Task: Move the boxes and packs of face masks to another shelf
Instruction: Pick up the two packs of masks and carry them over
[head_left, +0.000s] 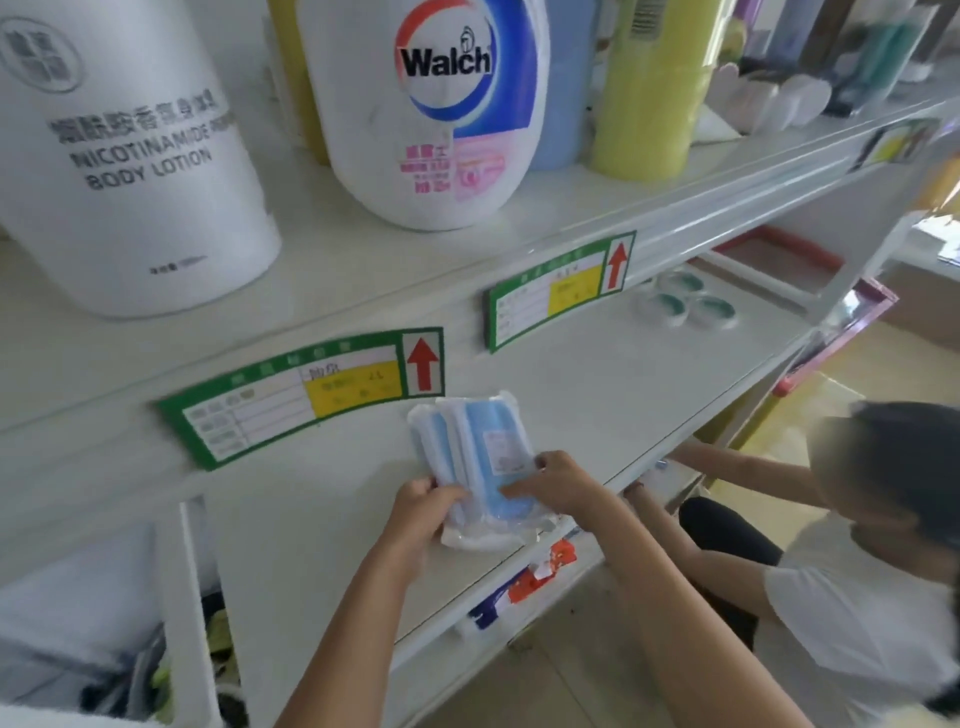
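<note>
Both hands on a mask pack lying on the middle shelf near its front edge: left hand fingers curled round its left edge, right hand fingers pinching the right side. Behind, three small round tins; upper shelf carries a lotion tub and detergent bottle.

Two bare forearms, no sleeves, watch or rings visible, left hand and right hand ungloved, short plain fingernails, nothing of the wearer's clothing visible in the view
</note>
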